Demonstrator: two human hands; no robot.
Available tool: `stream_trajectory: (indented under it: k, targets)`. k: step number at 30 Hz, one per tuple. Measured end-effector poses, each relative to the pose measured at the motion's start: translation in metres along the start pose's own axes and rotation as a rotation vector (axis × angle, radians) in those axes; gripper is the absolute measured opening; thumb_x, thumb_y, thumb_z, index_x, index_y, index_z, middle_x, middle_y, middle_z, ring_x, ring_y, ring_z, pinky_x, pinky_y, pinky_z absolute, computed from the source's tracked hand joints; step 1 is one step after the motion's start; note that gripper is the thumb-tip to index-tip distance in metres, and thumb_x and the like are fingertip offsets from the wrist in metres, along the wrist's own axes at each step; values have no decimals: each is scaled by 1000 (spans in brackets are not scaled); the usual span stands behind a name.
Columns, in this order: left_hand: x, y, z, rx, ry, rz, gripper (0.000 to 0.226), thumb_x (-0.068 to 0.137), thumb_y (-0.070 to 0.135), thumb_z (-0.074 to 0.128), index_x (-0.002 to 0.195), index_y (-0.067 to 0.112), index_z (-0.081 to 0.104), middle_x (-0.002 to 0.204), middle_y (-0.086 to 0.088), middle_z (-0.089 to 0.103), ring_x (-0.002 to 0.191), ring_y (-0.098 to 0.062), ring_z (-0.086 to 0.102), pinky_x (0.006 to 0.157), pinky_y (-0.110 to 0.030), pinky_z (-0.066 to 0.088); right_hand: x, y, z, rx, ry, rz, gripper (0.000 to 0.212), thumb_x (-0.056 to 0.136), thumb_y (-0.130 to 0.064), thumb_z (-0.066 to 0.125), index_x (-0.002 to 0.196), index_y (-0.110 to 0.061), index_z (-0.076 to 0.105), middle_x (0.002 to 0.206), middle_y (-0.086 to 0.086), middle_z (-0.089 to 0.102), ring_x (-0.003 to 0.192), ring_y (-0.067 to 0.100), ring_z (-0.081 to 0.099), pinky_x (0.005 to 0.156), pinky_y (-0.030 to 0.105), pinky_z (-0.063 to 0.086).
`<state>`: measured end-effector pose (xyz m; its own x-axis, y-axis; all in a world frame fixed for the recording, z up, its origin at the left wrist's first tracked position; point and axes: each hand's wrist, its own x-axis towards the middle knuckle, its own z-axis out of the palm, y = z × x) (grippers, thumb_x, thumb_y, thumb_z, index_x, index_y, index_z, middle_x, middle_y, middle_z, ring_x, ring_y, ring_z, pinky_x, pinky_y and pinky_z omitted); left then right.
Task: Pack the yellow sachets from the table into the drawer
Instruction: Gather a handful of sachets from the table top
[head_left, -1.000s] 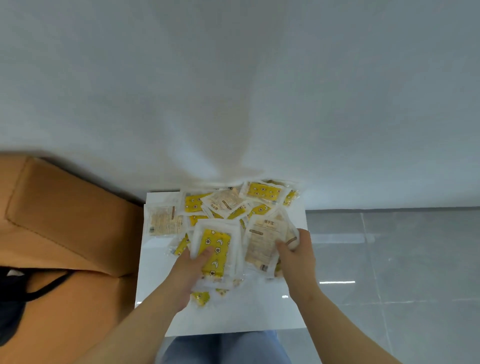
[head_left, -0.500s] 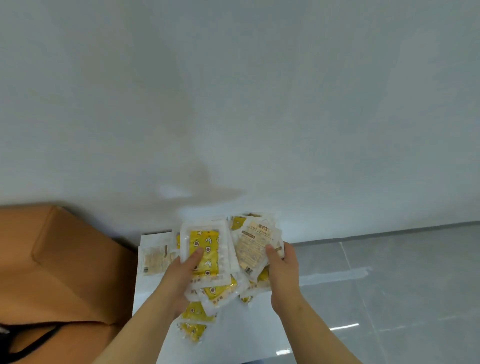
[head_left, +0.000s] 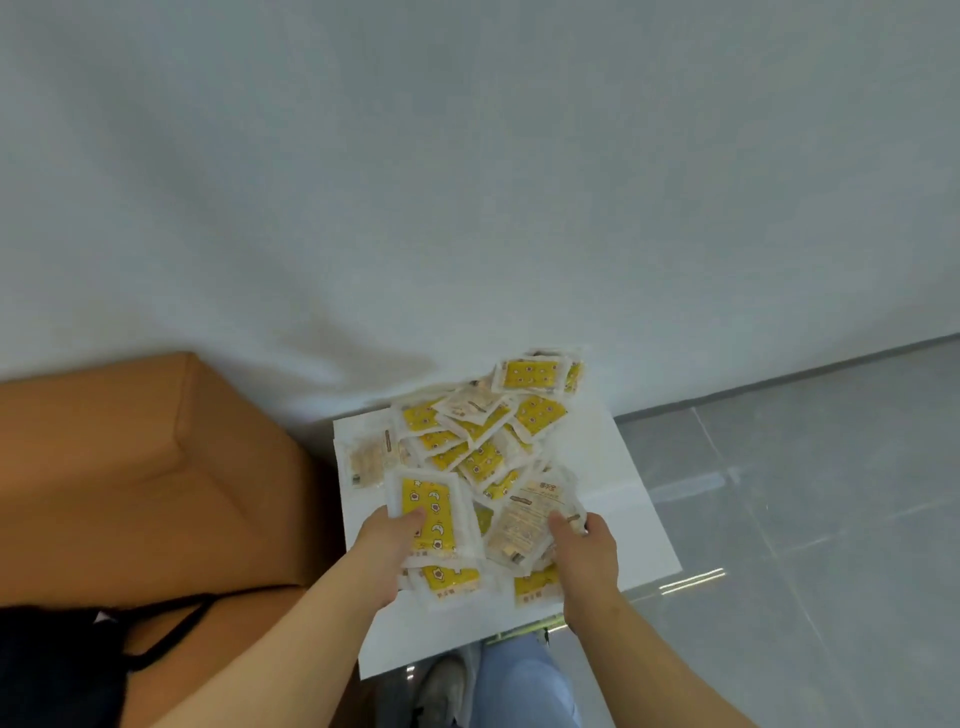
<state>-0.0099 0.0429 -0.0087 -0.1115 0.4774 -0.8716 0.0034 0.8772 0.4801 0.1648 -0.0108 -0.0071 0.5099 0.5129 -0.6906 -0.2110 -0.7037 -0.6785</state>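
A heap of several yellow sachets (head_left: 483, 431) in clear white-edged wrappers lies on a small white table (head_left: 623, 467) against the wall. My left hand (head_left: 387, 551) grips a stack of sachets (head_left: 434, 514), yellow face up, thumb on top. My right hand (head_left: 584, 556) holds another bunch of sachets (head_left: 530, 519) with the printed pale back showing. Both bundles hover just over the table's near half, with more sachets hanging beneath them. No drawer is visible.
An orange-brown sofa (head_left: 130, 467) stands left of the table, with a black bag (head_left: 62, 665) on its seat. Grey tiled floor (head_left: 805, 519) spreads to the right. A white wall (head_left: 467, 182) is behind. My jeans leg (head_left: 524, 686) and a shoe (head_left: 441, 691) show below the table.
Both hands have lifted their sachet bundles off the pile and drawn them toward me. The camera swung, so the table now sits further right in view.
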Motion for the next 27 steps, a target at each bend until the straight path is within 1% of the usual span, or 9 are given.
stream_trajectory:
  k: [7, 12, 14, 16, 19, 21, 23, 25, 27]
  targets:
    - [45, -34, 26, 151, 91, -35, 27, 94, 27, 53, 117, 13, 55, 109, -8, 61, 96, -29, 58, 78, -38, 49, 48, 37, -4, -116, 16, 128, 11, 92, -22, 54, 93, -11, 56, 87, 6, 61, 87, 29, 61, 80, 42, 54]
    - [67, -41, 38, 273, 180, -10, 29, 97, 26, 44, 122, 14, 53, 109, -14, 59, 80, -24, 52, 55, -27, 39, 79, 35, 2, -186, -41, 108, 26, 93, -22, 52, 69, -13, 44, 69, 2, 47, 62, 17, 45, 59, 29, 38]
    - [77, -41, 42, 343, 201, -4, 28, 97, 25, 44, 121, 15, 53, 104, -11, 58, 86, -27, 56, 65, -31, 45, 91, 32, 4, -232, -59, 110, 28, 94, -22, 49, 67, -16, 42, 68, 1, 45, 60, 14, 42, 53, 24, 33]
    - [88, -44, 47, 357, 189, -9, 27, 95, 28, 46, 119, 18, 51, 103, -6, 57, 97, -28, 57, 80, -36, 47, 103, 31, 3, -275, -64, 102, 24, 95, -21, 46, 72, -15, 45, 71, 1, 49, 61, 14, 45, 49, 22, 33]
    - [100, -48, 56, 319, 144, -31, 32, 91, 37, 50, 121, 27, 45, 105, -1, 59, 98, -24, 56, 88, -38, 48, 118, 35, 3, -363, -49, 79, 15, 96, -21, 45, 89, -10, 53, 85, 5, 56, 69, 14, 53, 48, 18, 42]
    - [104, -50, 62, 227, 129, -15, 44, 88, 40, 59, 127, 31, 40, 109, 2, 59, 99, -21, 57, 89, -42, 49, 126, 40, 2, -547, -2, 73, 22, 94, -25, 44, 106, -12, 58, 112, 8, 55, 92, 22, 56, 75, 28, 50]
    - [104, -53, 67, 128, 140, 7, 54, 88, 35, 62, 134, 35, 33, 113, 3, 58, 97, -19, 58, 82, -38, 51, 129, 41, -1, -781, 42, 63, 30, 94, -30, 44, 119, -18, 55, 125, 7, 45, 110, 26, 48, 93, 37, 39]
    - [102, -56, 67, 108, 145, 22, 64, 87, 28, 65, 139, 36, 27, 118, 3, 55, 104, -21, 57, 78, -35, 50, 128, 41, -2, -783, 10, 46, 26, 92, -29, 47, 115, -17, 53, 120, 7, 48, 104, 26, 51, 91, 38, 42]
    - [99, -57, 65, 160, 140, 42, 73, 84, 25, 69, 142, 34, 27, 122, 2, 53, 111, -23, 54, 86, -38, 49, 126, 41, -5, -627, -78, 72, 17, 90, -24, 54, 104, -14, 49, 105, 6, 56, 82, 18, 56, 69, 27, 48]
